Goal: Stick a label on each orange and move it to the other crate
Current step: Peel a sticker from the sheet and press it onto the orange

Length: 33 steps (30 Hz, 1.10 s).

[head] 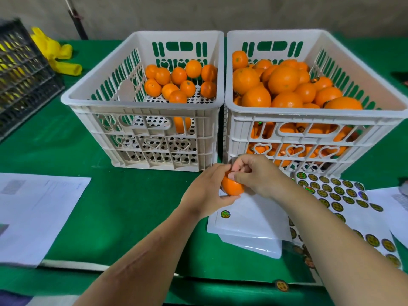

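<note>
1. Head view: orange [231, 187], in front of the crates, above the white sheet [249, 219]; long axis approx. left-right.
2. Left hand [207, 191] cups it, fingers curled underneath.
3. Right hand [256, 175]: thumb presses its top, fingers bunched.
4. Label: can't tell.

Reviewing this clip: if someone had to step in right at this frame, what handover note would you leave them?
Left hand: grip on one orange, held above the green table in front of the crates.
Right hand: fingers curled on top of that orange, seemingly pressing a label on; the label itself is hidden.
Right crate: piled high, several oranges showing labels.
Left crate: about a dozen oranges on the floor, no labels visible.
Label sheets: right of the hands, many left.
Done: most oranges appear moved.
Left: finish this one, probably place it in the right crate, then the rest.
</note>
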### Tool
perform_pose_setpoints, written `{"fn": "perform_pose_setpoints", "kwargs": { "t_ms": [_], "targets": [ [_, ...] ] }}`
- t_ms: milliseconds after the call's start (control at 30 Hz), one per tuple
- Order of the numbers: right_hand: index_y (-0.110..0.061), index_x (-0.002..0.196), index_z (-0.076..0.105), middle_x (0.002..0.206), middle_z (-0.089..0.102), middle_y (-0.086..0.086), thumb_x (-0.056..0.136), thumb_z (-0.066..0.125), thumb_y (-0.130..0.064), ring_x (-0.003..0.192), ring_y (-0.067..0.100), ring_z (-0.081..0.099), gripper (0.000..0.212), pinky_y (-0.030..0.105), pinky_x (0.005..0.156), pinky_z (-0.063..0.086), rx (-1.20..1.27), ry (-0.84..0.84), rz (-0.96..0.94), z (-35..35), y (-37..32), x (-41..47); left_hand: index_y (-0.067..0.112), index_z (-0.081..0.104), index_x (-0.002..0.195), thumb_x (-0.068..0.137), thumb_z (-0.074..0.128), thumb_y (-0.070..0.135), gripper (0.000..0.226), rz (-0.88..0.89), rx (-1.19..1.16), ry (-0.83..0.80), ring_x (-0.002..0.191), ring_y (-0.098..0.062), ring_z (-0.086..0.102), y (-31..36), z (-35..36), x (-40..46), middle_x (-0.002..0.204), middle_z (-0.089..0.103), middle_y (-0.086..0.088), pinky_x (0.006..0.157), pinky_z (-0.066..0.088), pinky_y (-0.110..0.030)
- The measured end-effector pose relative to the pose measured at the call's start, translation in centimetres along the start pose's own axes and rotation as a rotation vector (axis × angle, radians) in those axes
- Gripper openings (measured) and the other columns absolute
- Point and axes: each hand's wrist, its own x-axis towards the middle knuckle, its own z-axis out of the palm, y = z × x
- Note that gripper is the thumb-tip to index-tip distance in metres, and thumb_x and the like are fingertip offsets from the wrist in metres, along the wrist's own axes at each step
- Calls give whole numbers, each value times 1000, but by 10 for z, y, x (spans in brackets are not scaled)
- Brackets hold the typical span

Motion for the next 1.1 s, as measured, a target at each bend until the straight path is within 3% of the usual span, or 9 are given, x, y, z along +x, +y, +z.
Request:
{"fn": "perform_pose_setpoints", "kwargs": {
  "t_ms": [167,233,367,500,700,833,967,1100],
  "targets": [
    [-28,89,52,86,64,-2,90,75,-43,75,15,60,27,31,59,43,-295,-68,112,-7,0,2,30,50,139,81,85,48,70,43,-18,-6,116,-7,52,0,-1,0,131,54,14,99,50,-31],
    [-30,94,51,92,64,-1,90,73,-46,83,19,63,28,38,68,52,-237,-65,137,-5,5,-1,30,50,141,81,85,48,72,52,-25,-6,119,-8,53,0,-1,0,133,53,14,101,50,-33],
    [-35,114,61,109,62,-2,91,75,-38,101,17,63,27,27,72,53,208,-80,172,-2,10,-6,28,48,142,82,85,45,72,96,-24,-15,123,-11,52,1,0,-1,138,50,13,102,50,-36],
    [-29,112,66,117,68,9,90,74,-41,101,22,68,26,29,70,55,457,-14,204,15,18,-12,24,52,136,83,85,43,65,96,-47,-13,120,-11,52,1,0,-1,134,51,12,100,49,-35],
    [-29,107,65,113,64,4,96,71,-34,98,20,68,14,30,68,62,427,47,157,23,24,-11,24,52,138,84,83,45,65,100,-33,-33,119,-11,53,2,-1,0,132,52,10,100,49,-37],
    [-31,103,65,109,67,-1,92,69,-39,96,17,69,14,34,69,62,406,85,226,29,19,-9,24,50,137,84,83,51,68,99,5,-36,117,-11,53,1,0,1,130,51,11,98,50,-37],
    [-30,104,63,111,65,-2,93,70,-44,96,15,68,20,21,60,52,437,99,172,37,19,-13,32,50,131,78,80,60,67,64,-26,-19,111,-6,53,2,0,1,122,51,18,92,52,-35],
    [-26,106,61,114,63,4,96,68,-36,103,24,67,16,33,73,58,427,63,121,38,24,-15,39,48,127,72,80,63,68,24,-63,19,105,-4,57,2,0,-1,114,51,23,84,52,-29]
  ]
}}
